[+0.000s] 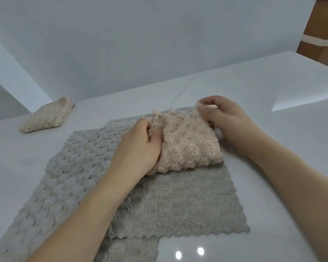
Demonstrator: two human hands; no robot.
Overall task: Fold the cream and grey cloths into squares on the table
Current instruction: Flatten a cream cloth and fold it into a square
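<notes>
both hands pinch the cream cloth (187,144) mid-frame: left hand (138,148) fingers clamp its edge, right hand (223,120) fingers nip the far corner, probably squaring the fold.

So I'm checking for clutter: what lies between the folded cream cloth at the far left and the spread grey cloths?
Only bare white table, in the head view, between folded cream cloth and grey cloths.

We have one view only, worn on the head, looking forward and steeply down. It sits close over the white counter (273,87). A wall closes off 12 o'clock.
</notes>
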